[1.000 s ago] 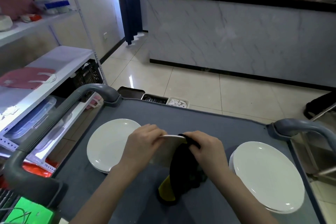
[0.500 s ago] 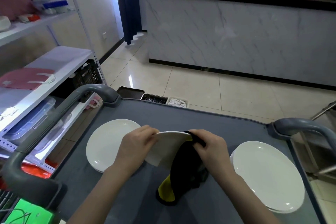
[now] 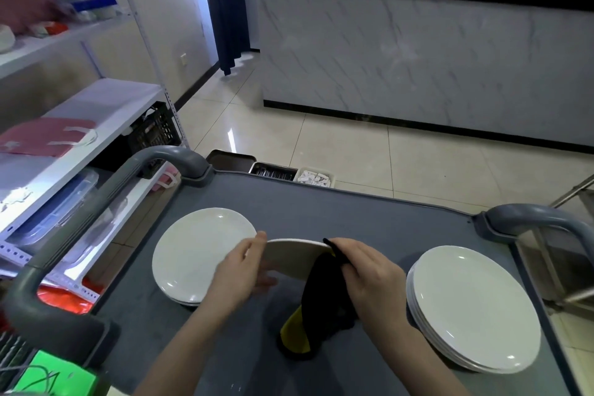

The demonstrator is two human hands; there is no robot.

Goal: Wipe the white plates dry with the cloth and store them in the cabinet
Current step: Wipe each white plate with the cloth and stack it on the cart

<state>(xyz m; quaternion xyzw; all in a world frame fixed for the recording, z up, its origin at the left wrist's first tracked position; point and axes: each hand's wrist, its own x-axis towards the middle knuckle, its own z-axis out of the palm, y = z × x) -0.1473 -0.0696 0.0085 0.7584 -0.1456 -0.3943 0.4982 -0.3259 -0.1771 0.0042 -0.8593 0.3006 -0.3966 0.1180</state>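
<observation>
I hold one white plate (image 3: 291, 257) on edge above the grey cart top (image 3: 353, 222), its underside facing me. My left hand (image 3: 241, 273) holds its left rim, fingers spread along the back. My right hand (image 3: 369, 270) grips a black and yellow cloth (image 3: 318, 309) against the plate's right rim; the cloth hangs down to the cart. A short stack of white plates (image 3: 196, 251) lies at the left. A taller stack of white plates (image 3: 472, 309) lies at the right.
Grey cart handles rise at the left (image 3: 106, 199) and the right (image 3: 540, 219). A white shelf rack (image 3: 80, 138) stands close on the left. Small trays (image 3: 273, 170) sit past the cart's far edge. A marble counter (image 3: 418, 58) stands across the tiled floor.
The plate has tilted so more of its underside faces me, and its left rim has swung leftward. My left hand's fingers have spread. The cloth stays on the right rim.
</observation>
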